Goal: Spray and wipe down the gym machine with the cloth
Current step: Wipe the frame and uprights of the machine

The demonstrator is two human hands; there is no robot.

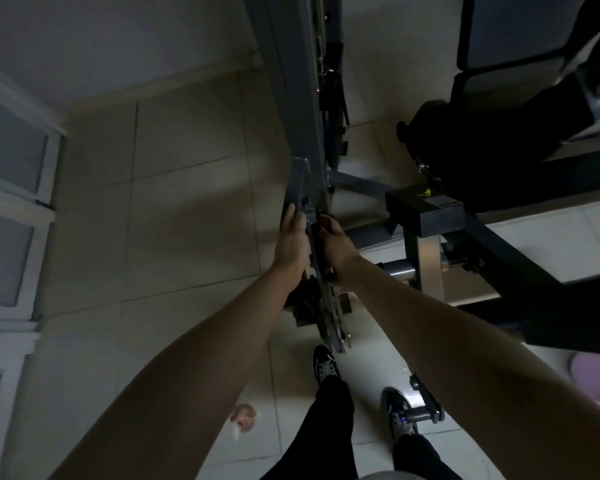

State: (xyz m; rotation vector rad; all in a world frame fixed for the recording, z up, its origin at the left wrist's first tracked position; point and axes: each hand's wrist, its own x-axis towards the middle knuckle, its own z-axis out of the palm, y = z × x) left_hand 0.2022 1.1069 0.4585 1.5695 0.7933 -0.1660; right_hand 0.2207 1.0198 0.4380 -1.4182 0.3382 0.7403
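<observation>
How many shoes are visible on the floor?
2. The left shoe is below the gym machine; the right shoe is beside a metal roller. None seems hidden.

Two hands: left hand (291, 237), right hand (336, 242). Two shoes (324, 365) (399, 410). One gym machine (440, 216). One pink scrap (245, 415) on floor (187, 202), near bottom edge. One purple object (596, 379), right edge.

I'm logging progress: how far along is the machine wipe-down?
Done: no wiped area can be told in this dim light. In hand: left hand lies flat on the bar, right hand curls on its other side, perhaps over a dark cloth. Left: the upright and pads; no spray bottle shows.
</observation>
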